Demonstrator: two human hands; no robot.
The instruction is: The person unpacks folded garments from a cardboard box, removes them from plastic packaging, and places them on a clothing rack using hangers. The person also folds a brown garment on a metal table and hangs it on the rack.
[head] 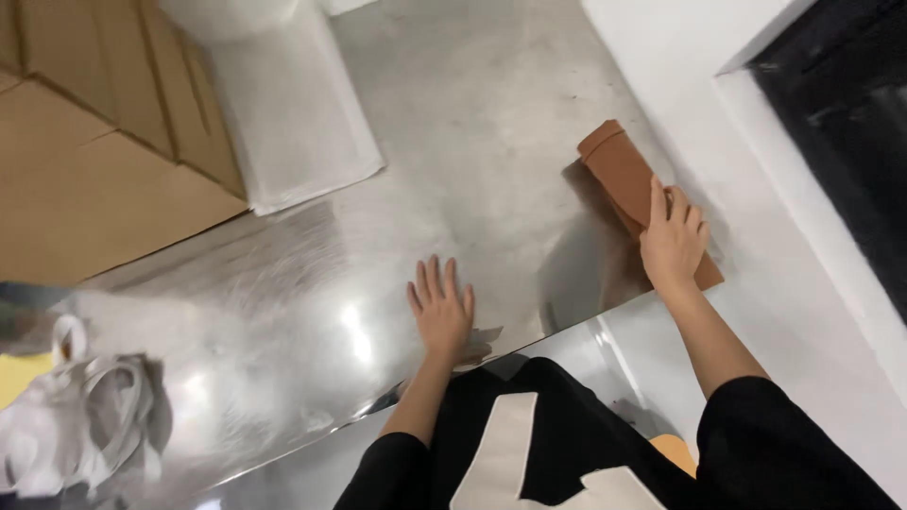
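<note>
Folded cloth: a rust-brown folded cloth (619,175) lies on the steel table (453,123), under the fingers of the right hand (673,244) and running away from it toward the table's far side; its near end pokes out past the wrist at the table's front rim.
Right hand grip: palm down, fingers spread and laid on top of the cloth; pressing rather than clasping, nothing pinched that I can see.
Left hand grip: the left hand (441,312) lies flat and open on bare steel, well apart from the cloth, holding nothing.
Slip risk: the steel looks polished and glary, so a push from the flat palm could slide the whole fold instead of smoothing it.
Edge risk: the near end sits right at the front rim beside the right wrist; a pull toward the body could tip it off.
Wall side: just outward of the right hand a white wall (756,236) closes in, leaving little room that way.
Open room: between the two hands the steel is bare.
Far left of the grip: a white bag (293,123), cardboard boxes (94,161) and a crumpled grey-white bundle (76,425) crowd that side.
</note>
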